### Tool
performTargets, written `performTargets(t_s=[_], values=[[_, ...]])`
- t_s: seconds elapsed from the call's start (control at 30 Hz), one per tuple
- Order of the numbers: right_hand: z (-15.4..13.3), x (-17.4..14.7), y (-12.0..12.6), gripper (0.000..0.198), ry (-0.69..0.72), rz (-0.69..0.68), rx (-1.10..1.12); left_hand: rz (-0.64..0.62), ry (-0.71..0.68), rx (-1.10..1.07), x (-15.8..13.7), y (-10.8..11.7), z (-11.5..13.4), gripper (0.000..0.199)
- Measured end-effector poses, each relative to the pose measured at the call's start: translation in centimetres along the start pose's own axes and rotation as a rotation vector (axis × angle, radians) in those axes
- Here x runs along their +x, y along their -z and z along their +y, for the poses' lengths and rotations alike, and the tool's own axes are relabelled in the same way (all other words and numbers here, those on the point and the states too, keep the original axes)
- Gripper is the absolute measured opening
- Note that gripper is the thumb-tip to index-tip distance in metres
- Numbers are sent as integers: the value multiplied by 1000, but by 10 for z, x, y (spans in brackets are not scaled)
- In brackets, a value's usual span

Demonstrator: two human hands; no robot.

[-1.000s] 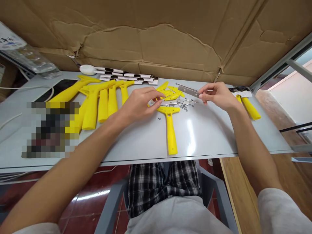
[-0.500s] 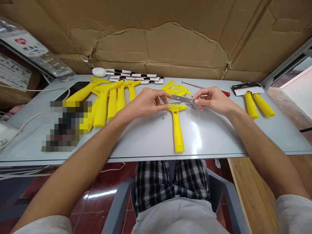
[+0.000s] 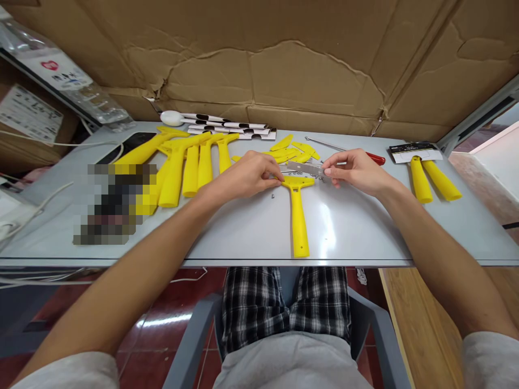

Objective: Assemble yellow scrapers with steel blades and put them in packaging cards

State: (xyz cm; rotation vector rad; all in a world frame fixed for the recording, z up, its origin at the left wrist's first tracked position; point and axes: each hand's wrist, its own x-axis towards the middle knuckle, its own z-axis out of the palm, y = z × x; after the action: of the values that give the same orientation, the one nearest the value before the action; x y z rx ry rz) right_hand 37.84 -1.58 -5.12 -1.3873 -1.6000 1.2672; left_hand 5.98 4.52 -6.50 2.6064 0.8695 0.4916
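Note:
A thin metal scraper blade (image 3: pixel 305 168) with small holes is pinched at its right end between the thumb and fingers of my right hand (image 3: pixel 352 168). Just below it lies a yellow T-shaped scraper handle (image 3: pixel 299 216), its grip pointing toward me. My left hand (image 3: pixel 258 175) has its fingertips closed at the left end of that handle's crosspiece. Small screws (image 3: pixel 320 179) are scattered behind the crosspiece, partly hidden by the blade. One loose screw (image 3: pixel 273 196) rests by my left fingertips.
Several yellow handles (image 3: pixel 172 178) lie at left. Behind my hands is a pile of yellow plastic pieces (image 3: pixel 290 149). A red-handled screwdriver (image 3: pixel 375 158) sits beyond my right hand, and two handles with a black-and-white card (image 3: pixel 416 152) lie farther right. A cardboard wall (image 3: pixel 259 70) stands behind.
My left hand has let go of the blade's left end and come down to the yellow handle's crosspiece. My right hand still holds the blade. The view has shifted slightly.

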Motion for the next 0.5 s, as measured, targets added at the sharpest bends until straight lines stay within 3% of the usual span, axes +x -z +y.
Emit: performTargets(t_s=[0.2, 0.4, 0.5], values=[[9, 5, -4, 62, -61, 21, 27, 6, -6, -14, -1, -2, 8, 23], [11, 8, -16, 60, -69, -27, 84, 218, -10, 5, -1, 3, 8, 30], [7, 7, -22, 51, -91, -31, 33, 120, -87, 9, -1, 3, 8, 34]])
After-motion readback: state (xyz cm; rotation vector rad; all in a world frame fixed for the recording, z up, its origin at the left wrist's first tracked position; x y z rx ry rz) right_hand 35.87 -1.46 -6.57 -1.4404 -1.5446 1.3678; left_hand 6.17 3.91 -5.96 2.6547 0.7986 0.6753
